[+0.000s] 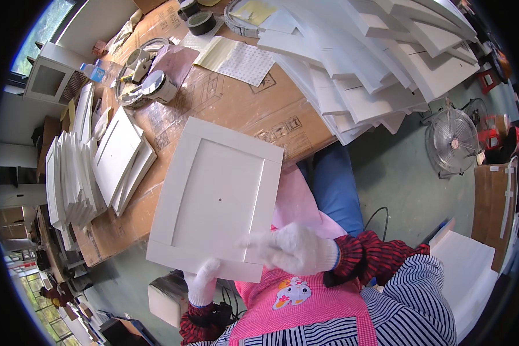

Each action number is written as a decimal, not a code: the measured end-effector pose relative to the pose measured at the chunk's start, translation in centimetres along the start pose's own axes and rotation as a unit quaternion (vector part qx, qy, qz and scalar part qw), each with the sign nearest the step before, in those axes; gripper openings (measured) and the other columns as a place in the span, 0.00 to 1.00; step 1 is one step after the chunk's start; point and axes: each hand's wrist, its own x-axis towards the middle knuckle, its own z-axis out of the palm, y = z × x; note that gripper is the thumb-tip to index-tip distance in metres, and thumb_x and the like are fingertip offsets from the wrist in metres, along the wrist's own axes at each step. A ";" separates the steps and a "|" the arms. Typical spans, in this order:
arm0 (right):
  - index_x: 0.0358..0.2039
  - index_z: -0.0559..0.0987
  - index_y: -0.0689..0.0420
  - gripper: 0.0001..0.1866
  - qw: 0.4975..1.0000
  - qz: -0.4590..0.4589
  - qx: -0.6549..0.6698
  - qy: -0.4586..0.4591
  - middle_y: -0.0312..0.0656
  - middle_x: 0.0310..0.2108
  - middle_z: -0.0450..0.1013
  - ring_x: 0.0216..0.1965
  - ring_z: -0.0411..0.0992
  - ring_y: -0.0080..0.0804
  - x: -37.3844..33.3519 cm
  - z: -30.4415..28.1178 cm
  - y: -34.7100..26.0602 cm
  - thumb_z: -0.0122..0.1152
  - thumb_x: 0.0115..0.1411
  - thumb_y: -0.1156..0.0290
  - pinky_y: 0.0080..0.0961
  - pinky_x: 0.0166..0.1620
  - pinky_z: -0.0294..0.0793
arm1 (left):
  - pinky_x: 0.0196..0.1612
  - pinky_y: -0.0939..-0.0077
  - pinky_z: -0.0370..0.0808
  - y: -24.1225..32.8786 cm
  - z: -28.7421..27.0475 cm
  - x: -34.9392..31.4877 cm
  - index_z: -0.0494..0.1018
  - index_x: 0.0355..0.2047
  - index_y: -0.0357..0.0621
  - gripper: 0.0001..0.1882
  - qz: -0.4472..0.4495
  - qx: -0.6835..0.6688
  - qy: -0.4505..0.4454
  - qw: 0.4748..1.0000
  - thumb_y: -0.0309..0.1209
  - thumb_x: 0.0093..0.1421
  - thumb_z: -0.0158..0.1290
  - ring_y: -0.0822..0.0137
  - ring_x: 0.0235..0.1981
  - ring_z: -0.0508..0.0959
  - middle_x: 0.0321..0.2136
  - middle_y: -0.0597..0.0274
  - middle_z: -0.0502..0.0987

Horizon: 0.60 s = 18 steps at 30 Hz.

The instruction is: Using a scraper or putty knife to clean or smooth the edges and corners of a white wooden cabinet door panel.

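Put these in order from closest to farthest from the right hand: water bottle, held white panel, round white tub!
In the head view, from the right hand:
1. White panel: right by it.
2. Round white tub: up and left.
3. Water bottle: past the tub, farther left.

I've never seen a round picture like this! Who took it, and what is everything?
There's no robot here, just a person in a pink apron. A wide camera worn on their head looks down, so straight edges bend. The white-gloved left hand grips the lower edge of a white framed panel. The right hand, gloved too, is blurry over the panel's lower right; I can't tell whether it's touching. Ahead, a cardboard-covered table holds more white panels, a white tub and a dotted sheet.
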 end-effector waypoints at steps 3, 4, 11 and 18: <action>0.54 0.80 0.58 0.18 0.982 0.150 -0.072 0.088 0.58 0.37 0.80 0.39 0.81 0.55 2.5 -2.1 1.3 0.59 0.69 0.61 0.42 0.43 0.80 | 0.41 0.72 0.79 1.4 -2.8 0.4 0.67 0.57 0.34 0.26 0.104 0.002 0.014 0.994 0.21 0.57 0.57 0.67 0.34 0.81 0.36 0.59 0.79; 0.54 0.80 0.58 0.22 0.973 0.177 -0.111 0.096 0.57 0.38 0.81 0.40 0.81 0.55 3.2 -3.2 2.6 0.58 0.69 0.55 0.43 0.44 0.80 | 0.38 0.73 0.79 3.1 -1.1 -0.8 0.64 0.58 0.33 0.28 0.128 -0.016 0.126 0.984 0.19 0.56 0.53 0.66 0.32 0.81 0.33 0.57 0.79; 0.47 0.84 0.56 0.14 0.970 0.202 -0.123 0.061 0.51 0.43 0.81 0.46 0.79 0.51 4.0 -2.3 6.6 0.59 0.68 0.61 0.38 0.47 0.79 | 0.38 0.73 0.77 7.9 2.5 -3.1 0.74 0.47 0.33 0.19 0.202 0.289 0.090 0.931 0.18 0.53 0.62 0.67 0.34 0.80 0.33 0.60 0.80; 0.47 0.83 0.60 0.11 0.972 0.140 -0.145 0.122 0.52 0.40 0.81 0.38 0.82 0.45 3.0 -1.9 6.7 0.61 0.67 0.70 0.32 0.42 0.80 | 0.41 0.76 0.74 6.8 7.6 -3.9 0.75 0.46 0.32 0.16 0.161 0.318 0.082 0.931 0.21 0.56 0.58 0.73 0.37 0.77 0.34 0.64 0.78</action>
